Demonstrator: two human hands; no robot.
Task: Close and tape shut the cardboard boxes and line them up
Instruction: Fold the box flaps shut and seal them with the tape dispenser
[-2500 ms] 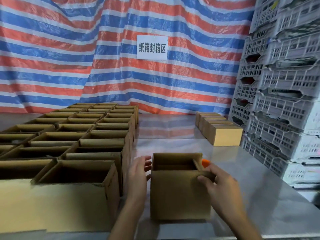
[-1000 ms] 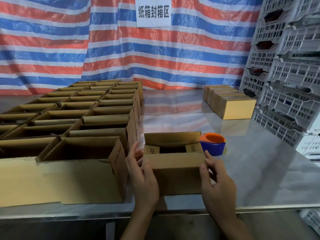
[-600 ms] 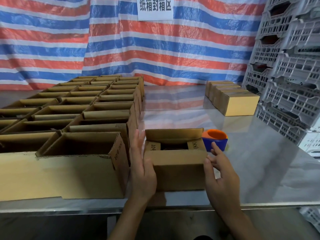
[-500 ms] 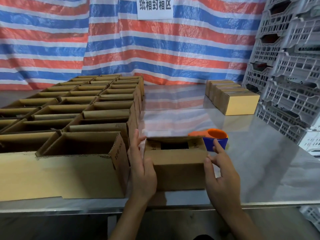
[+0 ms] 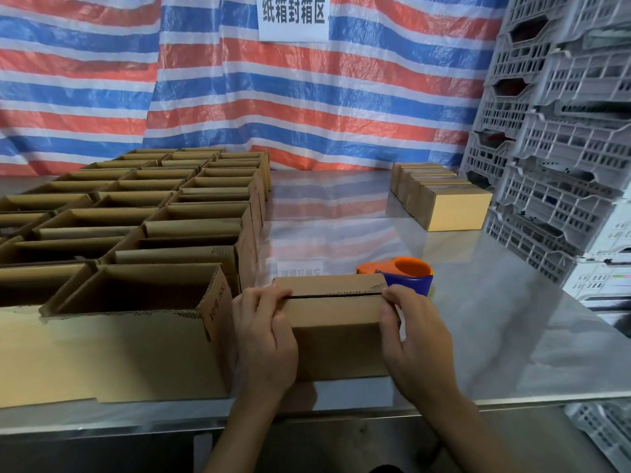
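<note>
In the head view, the small cardboard box (image 5: 336,336) stands near the front edge of the steel table (image 5: 495,336). Its top flaps meet with a thin gap. The left hand (image 5: 264,336) and right hand (image 5: 416,339) grip its ends, fingers curled over the flaps. I would press the flaps level, then hold them with one hand while the other takes the tape dispenser (image 5: 406,273) just behind.

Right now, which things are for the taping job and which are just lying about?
For the job: small brown cardboard box held in left hand and right hand; orange-and-blue tape dispenser; open brown cardboard boxes; row of closed cardboard boxes.
Just there: grey plastic crates; striped plastic tarp; white sign.
</note>
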